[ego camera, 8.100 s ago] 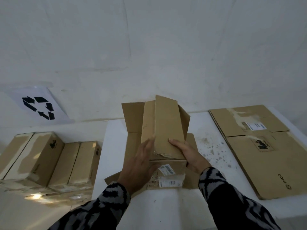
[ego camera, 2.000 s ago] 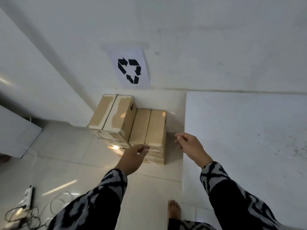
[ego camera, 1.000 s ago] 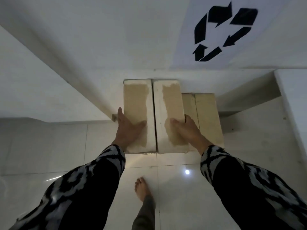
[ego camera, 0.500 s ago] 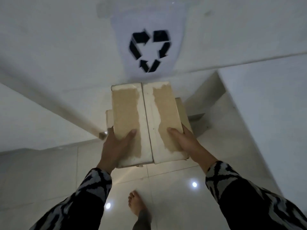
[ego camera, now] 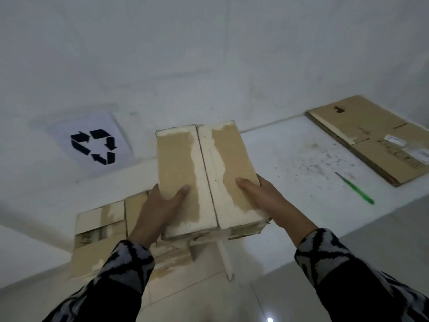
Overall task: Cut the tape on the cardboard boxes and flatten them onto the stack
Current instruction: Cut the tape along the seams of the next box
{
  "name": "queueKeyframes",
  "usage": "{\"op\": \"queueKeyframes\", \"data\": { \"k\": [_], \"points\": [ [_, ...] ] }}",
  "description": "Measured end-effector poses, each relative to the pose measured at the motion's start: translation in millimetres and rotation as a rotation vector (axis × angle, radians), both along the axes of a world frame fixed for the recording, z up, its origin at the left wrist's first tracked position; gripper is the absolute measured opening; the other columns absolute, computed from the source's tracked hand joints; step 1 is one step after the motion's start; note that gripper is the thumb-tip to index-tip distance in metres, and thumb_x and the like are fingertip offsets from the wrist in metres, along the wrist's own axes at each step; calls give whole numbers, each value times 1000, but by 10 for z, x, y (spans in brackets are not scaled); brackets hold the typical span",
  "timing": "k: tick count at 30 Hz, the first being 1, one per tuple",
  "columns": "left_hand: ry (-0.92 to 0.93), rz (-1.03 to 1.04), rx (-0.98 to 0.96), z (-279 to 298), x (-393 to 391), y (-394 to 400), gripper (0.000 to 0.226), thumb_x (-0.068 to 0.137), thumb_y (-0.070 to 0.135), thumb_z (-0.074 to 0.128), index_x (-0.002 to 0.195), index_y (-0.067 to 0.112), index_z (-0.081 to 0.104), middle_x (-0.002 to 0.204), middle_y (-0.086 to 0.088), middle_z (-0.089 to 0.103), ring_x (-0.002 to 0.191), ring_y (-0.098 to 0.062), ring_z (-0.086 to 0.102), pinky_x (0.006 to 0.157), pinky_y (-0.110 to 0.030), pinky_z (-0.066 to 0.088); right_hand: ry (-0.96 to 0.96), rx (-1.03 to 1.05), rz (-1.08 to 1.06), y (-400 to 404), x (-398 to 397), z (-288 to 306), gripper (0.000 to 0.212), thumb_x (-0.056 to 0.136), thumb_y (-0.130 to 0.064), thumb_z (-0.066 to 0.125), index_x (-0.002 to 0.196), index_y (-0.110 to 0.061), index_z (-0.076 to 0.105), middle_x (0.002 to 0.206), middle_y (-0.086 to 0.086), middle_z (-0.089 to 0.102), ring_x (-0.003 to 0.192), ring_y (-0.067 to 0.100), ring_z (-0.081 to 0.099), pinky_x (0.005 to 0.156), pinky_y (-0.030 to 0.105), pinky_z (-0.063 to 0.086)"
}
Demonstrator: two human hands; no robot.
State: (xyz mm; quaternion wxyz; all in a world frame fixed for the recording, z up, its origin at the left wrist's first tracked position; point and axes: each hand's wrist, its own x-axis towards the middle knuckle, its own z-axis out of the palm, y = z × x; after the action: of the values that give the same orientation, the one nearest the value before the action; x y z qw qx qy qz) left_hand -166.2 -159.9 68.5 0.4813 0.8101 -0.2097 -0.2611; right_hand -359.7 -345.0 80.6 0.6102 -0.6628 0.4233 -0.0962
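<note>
**Both hands on the taped box, held up off the floor**

Left hand's fingers [ego camera: 162, 194] are wrapped round the near left corner of the cardboard box [ego camera: 206, 180], thumb lying on top and the rest tucked under out of sight. Right hand's fingers [ego camera: 249, 185] do the same on the other side — thumb pressed flat on the top face, the rest curled under the right edge. So the left hand [ego camera: 155, 210] and right hand [ego camera: 269, 201] each grip one side, and the box hangs between them in the air, tilted a bit away from the camera.

The box is closed. The top flaps meet at a seam running down the middle, with pale torn patches either side of it where the brown surface is peeled. The near bottom edge looks ragged.

Below and to the left, more closed boxes [ego camera: 102, 231] sit on the floor against the wall, partly hidden by the left sleeve. A recycling sign [ego camera: 94, 146] is stuck on the wall above them.

To the right is the white counter [ego camera: 290, 159], speckled with dark marks. A green cutter [ego camera: 355, 188] lies on it, and at the far right end sits the stack [ego camera: 376, 140] of flattened cardboard — well apart from the held box.
</note>
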Motion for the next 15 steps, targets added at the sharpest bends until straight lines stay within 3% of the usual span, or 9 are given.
{"op": "queueKeyframes", "data": {
  "k": [7,11,15],
  "points": [
    [80,-45,-45,-235,-642,-1164,66,80,59,70,131,20,52,110,9,65,91,-5,63,66,-18,48,71,-25,-46,-1031,-674,-29,48,86,-61,61,127,-36,58,112,-10,69,99,16,68,93,42,54],
    [137,-102,-4,-473,-972,-1914,87,63,84,64,130,28,52,112,11,66,95,-10,65,76,-28,54,142,-6,-83,-1709,-1048,-77,41,90,-55,61,124,-33,57,110,-8,68,97,17,68,88,37,55],
    [183,-119,21,-571,-1255,-2576,89,61,84,64,132,33,50,117,12,66,100,-12,65,83,-32,55,188,-18,-114,-2420,-1293,-145,41,91,-52,62,124,-28,60,110,-5,68,97,19,67,83,35,55]
  ]
}}
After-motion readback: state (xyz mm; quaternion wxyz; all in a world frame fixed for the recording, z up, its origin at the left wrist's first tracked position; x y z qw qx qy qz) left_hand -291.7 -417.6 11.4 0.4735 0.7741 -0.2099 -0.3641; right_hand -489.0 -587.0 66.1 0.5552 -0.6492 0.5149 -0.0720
